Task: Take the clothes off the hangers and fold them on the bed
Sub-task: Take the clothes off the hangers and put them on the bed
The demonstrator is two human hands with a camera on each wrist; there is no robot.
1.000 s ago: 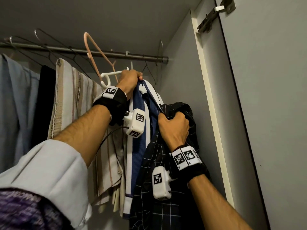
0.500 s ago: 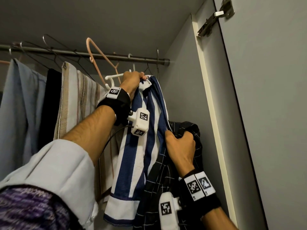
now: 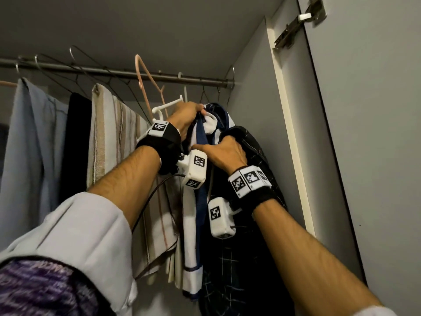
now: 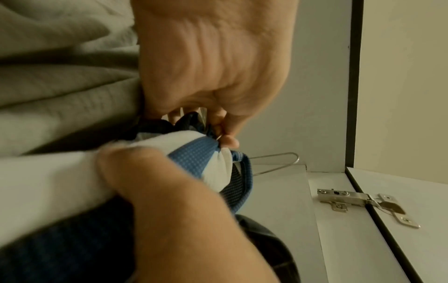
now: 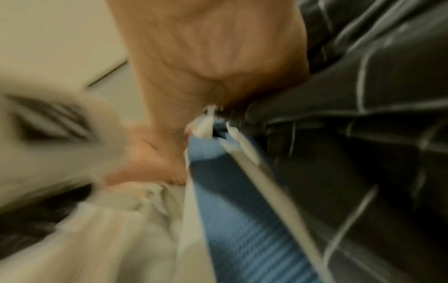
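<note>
A blue-and-white striped shirt (image 3: pixel 191 247) hangs on a white hanger (image 3: pixel 164 106) at the right end of the wardrobe rail (image 3: pixel 114 74). My left hand (image 3: pixel 189 112) grips the shirt's bunched collar (image 4: pixel 201 153) at the top of that hanger. Just below, my right hand (image 3: pixel 223 151) grips the same shirt, its thumb (image 4: pixel 157 181) pressed into the white cloth. A dark checked shirt (image 3: pixel 239 281) is bunched over the far side of my right hand and hangs down beside my forearm. The right wrist view is blurred; it shows blue cloth (image 5: pixel 242 210) and checked cloth (image 5: pixel 375 95).
Left along the rail hang a beige striped garment (image 3: pixel 114 144), a black one (image 3: pixel 77 144) and a light blue shirt (image 3: pixel 29 144). A pink hanger (image 3: pixel 145 87) and several wire hangers hang bare. The wardrobe side wall (image 3: pixel 250 110) and open door (image 3: pixel 376 133) stand close on the right.
My right hand dipped low with the checked shirt, then rose up and left to grip the striped shirt under my left hand. The striped shirt, spread out half a second ago, is now bunched.
</note>
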